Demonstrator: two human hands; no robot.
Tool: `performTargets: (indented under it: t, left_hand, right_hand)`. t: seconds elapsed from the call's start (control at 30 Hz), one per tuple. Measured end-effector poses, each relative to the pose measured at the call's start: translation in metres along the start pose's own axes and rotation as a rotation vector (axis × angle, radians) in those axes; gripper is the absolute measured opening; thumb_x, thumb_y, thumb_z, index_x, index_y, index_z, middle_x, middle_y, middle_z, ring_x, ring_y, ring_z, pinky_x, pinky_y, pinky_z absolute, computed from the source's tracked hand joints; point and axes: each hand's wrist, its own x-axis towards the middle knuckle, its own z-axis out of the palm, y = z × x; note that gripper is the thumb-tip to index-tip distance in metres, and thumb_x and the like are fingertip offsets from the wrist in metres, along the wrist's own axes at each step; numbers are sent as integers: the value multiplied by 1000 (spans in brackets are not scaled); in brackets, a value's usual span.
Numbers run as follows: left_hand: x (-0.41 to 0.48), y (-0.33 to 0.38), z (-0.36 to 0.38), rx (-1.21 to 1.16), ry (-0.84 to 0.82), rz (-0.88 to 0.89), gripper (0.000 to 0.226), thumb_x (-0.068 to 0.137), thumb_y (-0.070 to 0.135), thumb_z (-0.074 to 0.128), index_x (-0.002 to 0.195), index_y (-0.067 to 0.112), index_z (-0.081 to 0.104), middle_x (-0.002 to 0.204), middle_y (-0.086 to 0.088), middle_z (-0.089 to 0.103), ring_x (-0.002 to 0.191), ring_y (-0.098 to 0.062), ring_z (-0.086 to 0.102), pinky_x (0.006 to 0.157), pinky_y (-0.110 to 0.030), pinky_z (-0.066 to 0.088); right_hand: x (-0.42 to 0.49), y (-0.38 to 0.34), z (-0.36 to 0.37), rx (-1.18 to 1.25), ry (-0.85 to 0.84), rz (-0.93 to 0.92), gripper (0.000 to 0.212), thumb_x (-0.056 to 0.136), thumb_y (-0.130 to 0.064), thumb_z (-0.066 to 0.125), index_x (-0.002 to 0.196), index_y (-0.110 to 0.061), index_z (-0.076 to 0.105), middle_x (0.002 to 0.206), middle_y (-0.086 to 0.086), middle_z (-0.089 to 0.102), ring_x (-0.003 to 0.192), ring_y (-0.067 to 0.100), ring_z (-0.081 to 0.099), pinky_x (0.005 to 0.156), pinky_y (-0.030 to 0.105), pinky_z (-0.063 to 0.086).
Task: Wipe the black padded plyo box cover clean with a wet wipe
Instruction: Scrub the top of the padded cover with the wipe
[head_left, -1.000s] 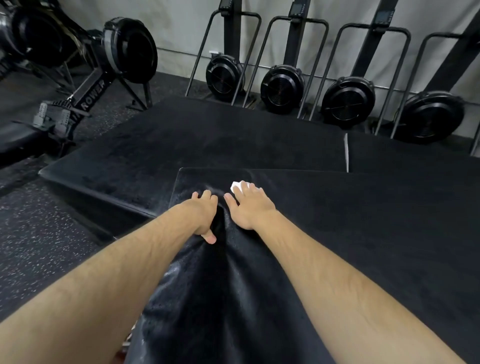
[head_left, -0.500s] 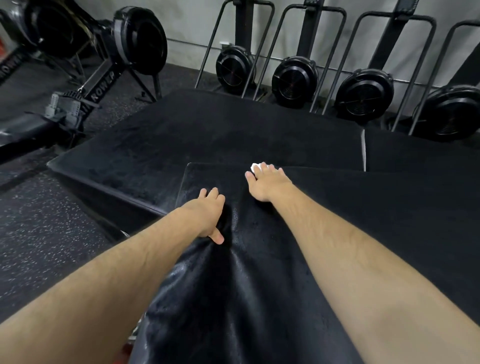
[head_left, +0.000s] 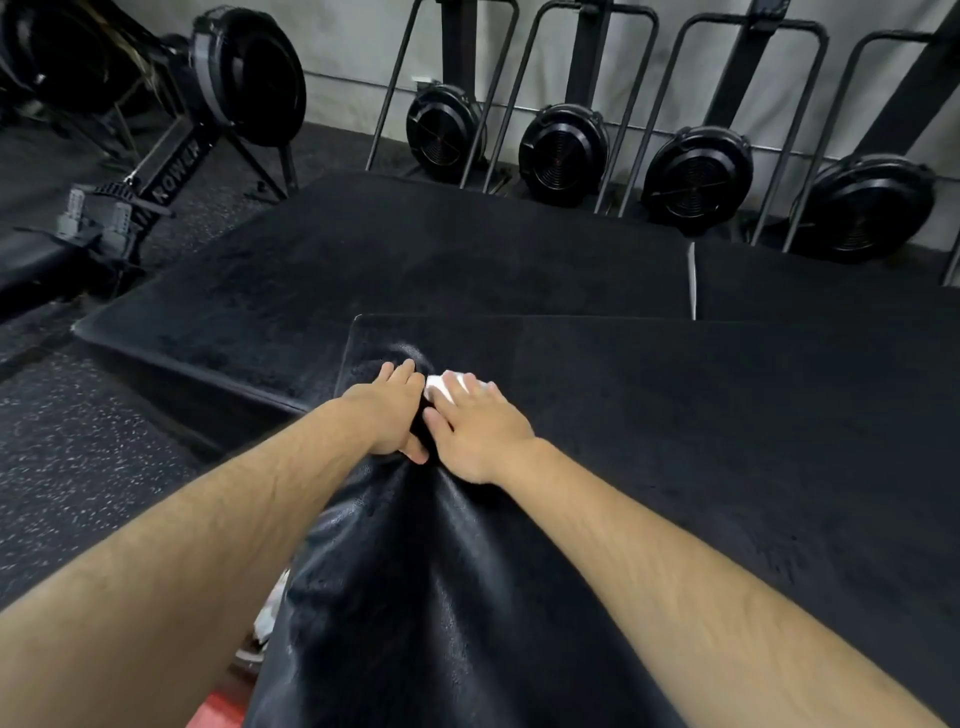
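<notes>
Pressing the wet wipe (head_left: 441, 383) flat under straight fingers, the right hand (head_left: 475, 428) sits near the far-left corner of the plyo box cover (head_left: 675, 441). Only a white edge of the wipe shows past the fingertips. The left hand (head_left: 387, 415) lies just beside it, palm down on the cover with fingers extended and the thumb tucked toward a crease. Neither hand curls round anything. The crease runs from between the hands toward the cover's near edge, and the skin there is glossy and puckered. Judgement: the covering is soft, smooth vinyl over yielding padding, so it dents and bunches under a stroke and is likely slick once wet. The box itself looks bulky and unlikely to shift. A grip seems unnecessary; a flat bracing palm beside the wiped patch should hold the skin taut. The wipe is light and limp and may roll up unless kept spread under the whole hand. A lower pad (head_left: 415, 270) lies beyond the far edge, with fan units (head_left: 563, 148) along the wall.
</notes>
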Motion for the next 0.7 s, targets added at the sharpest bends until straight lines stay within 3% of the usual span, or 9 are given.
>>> performTargets:
  t: [0.17, 0.27, 0.47, 0.63, 0.7]
  left_hand:
    - [-5, 1, 2, -41, -8, -6, 108, 82, 49, 75, 156, 7, 9, 166, -2, -17, 153, -22, -12, 117, -50, 31]
    - [-4, 4, -1, -34, -21, -12, 108, 82, 48, 75, 156, 7, 9, 166, -4, -18, 153, -24, -13, 118, -52, 29]
    - [2, 4, -3, 8, -45, 0, 105, 81, 48, 77, 154, 6, 14, 166, -8, -15, 153, -29, -10, 119, -49, 28]
    - [1, 1, 0, -34, -32, -5, 105, 81, 47, 77, 154, 8, 13, 166, -4, -18, 153, -26, -11, 117, -52, 32]
    - [1, 1, 0, -25, -31, -5, 104, 81, 47, 78, 154, 8, 15, 166, -4, -17, 153, -27, -10, 117, -52, 31]
  right_hand:
    - [3, 32, -14, -47, 38, 103, 41, 104, -34, 16, 137, -25, 39, 135, -5, 43, 127, 21, 40, 114, 46, 25]
    - [26, 38, -15, -31, 4, 197, 45, 105, -36, 16, 140, -21, 39, 140, -2, 42, 130, 22, 35, 115, 43, 24]
    - [-6, 8, 0, -53, 67, -18, 46, 105, -41, 25, 145, -22, 36, 150, 0, 36, 139, 23, 31, 120, 42, 17]
    - [-7, 38, -6, -80, 77, 157, 47, 105, -38, 19, 146, -21, 35, 147, -3, 38, 135, 21, 34, 119, 42, 20]
    - [-15, 17, 3, -87, 125, 116, 47, 103, -40, 24, 141, -17, 39, 141, 1, 41, 130, 25, 37, 116, 40, 25]
